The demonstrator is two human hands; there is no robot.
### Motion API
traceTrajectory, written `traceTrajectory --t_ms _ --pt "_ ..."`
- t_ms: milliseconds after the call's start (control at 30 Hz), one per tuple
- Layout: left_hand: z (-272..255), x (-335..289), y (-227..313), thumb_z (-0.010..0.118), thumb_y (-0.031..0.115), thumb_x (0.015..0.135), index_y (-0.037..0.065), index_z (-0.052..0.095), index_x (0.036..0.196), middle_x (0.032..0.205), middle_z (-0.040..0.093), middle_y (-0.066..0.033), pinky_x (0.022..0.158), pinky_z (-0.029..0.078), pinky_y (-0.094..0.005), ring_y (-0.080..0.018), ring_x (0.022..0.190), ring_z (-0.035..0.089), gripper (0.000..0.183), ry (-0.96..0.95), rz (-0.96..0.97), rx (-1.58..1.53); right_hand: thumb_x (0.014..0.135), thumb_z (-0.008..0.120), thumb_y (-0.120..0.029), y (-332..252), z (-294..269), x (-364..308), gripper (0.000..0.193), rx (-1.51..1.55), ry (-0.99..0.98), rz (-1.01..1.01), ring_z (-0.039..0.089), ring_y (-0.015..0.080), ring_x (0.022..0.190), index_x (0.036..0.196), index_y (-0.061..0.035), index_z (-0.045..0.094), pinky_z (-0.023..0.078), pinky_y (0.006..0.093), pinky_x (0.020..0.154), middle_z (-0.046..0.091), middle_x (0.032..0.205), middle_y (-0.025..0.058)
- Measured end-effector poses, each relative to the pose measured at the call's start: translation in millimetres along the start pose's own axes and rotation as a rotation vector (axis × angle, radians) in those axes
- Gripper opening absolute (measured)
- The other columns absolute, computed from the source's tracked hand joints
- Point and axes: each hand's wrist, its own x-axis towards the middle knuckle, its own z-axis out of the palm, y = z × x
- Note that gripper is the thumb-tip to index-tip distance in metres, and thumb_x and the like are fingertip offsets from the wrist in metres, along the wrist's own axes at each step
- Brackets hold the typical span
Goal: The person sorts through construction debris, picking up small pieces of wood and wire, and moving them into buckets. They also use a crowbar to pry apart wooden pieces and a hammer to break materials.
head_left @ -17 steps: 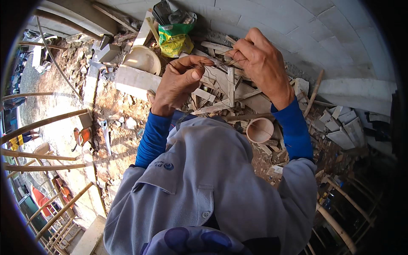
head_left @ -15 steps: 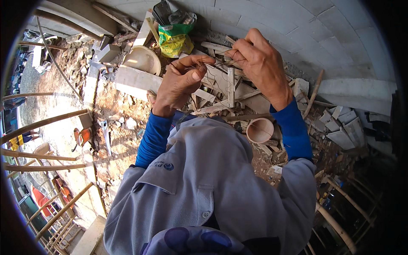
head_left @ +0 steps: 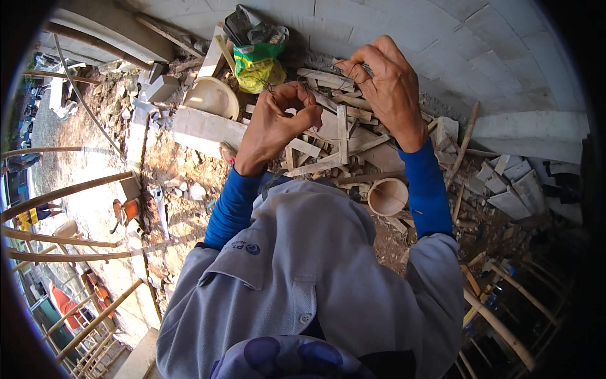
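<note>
Holds thin dark wire (head_left: 271, 95) in both hands at the upper centre of the frame, above a litter of scrap wood (head_left: 342, 132). Grasps it in the left hand (head_left: 282, 126), just left of the centre line, bending thumb and forefinger round into a ring and showing fine strands past the knuckles. Cannot tell how firmly the other fingers close, as they are partly hidden. Pinches a strand between the thumb and fingertips of the right hand (head_left: 391, 88), higher up and farther right, in front of a gray block wall (head_left: 454, 60). Holds the 2 hands apart, not touching. Cannot tell whether the same strand runs across the gap.

Wears 2 blue sleeves (head_left: 230, 208) and a gray shirt (head_left: 303, 246), the latter filling the lower centre. Has a green and yellow bag (head_left: 260, 66) just beyond the left hand, with a pale round basin (head_left: 208, 95) beside it in the upper left, near a long pale slab (head_left: 202, 129). Has a round bucket (head_left: 387, 197) right of centre, beside the right sleeve, and broken gray blocks (head_left: 514, 189) toward the right edge. Looks down, too, on wooden poles (head_left: 66, 196) slanting across the left edge.
</note>
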Motion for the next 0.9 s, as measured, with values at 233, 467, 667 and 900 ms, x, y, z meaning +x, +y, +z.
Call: traceTrajectory --t_ms 233,467,667,900 --pt "-17.8 19.3 6.6 0.072 0.011 0.086 0.005 0.07 0.088 0.08 0.073 -0.0058 0.068 0.052 -0.0345 -0.0209 0.077 0.068 0.007 0.266 0.439 0.82 0.093 0.075 -0.024 28.4 -25.0 8.6 0.022 0.452 -0.375 0.322 0.052 0.0105 0.058 0.089 -0.0037 0.068 0.041 0.0288 0.053 0.062 0.072 0.0005" --pt "-37.3 20.2 -0.5 0.069 0.007 0.085 0.008 0.062 0.1 0.092 0.069 -0.0106 0.07 0.054 -0.0416 -0.0341 0.082 0.067 0.017 0.186 0.504 1.167 0.101 0.064 -0.023 23.8 -66.1 15.2 0.023 1.282 -0.596 0.714 0.038 -0.0002 0.054 0.102 -0.0003 0.067 0.03 0.0188 0.048 0.05 0.065 -0.0066" --pt "-47.3 43.7 -40.4 0.06 0.014 0.1 0.002 0.06 0.103 0.09 0.07 -0.0108 0.072 0.054 -0.0345 -0.0228 0.079 0.069 0.013 0.151 0.241 0.461 0.106 0.054 -0.024 8.5 -48.0 3.3 0.03 1.383 -0.289 0.612 0.033 0.0 0.054 0.121 0.0005 0.065 0.028 0.0172 0.048 0.039 0.066 -0.0087" --pt "-14.4 47.7 -39.4 0.076 0.036 0.092 -0.004 0.061 0.109 0.089 0.069 -0.0083 0.074 0.053 -0.029 -0.0145 0.082 0.065 0.046 0.236 0.25 0.349 0.108 0.051 -0.024 17.6 -30.8 -8.8 0.032 1.675 -0.104 0.727 0.029 0.0012 0.053 0.13 -0.0019 0.062 0.025 0.0176 0.049 0.035 0.066 -0.0082"
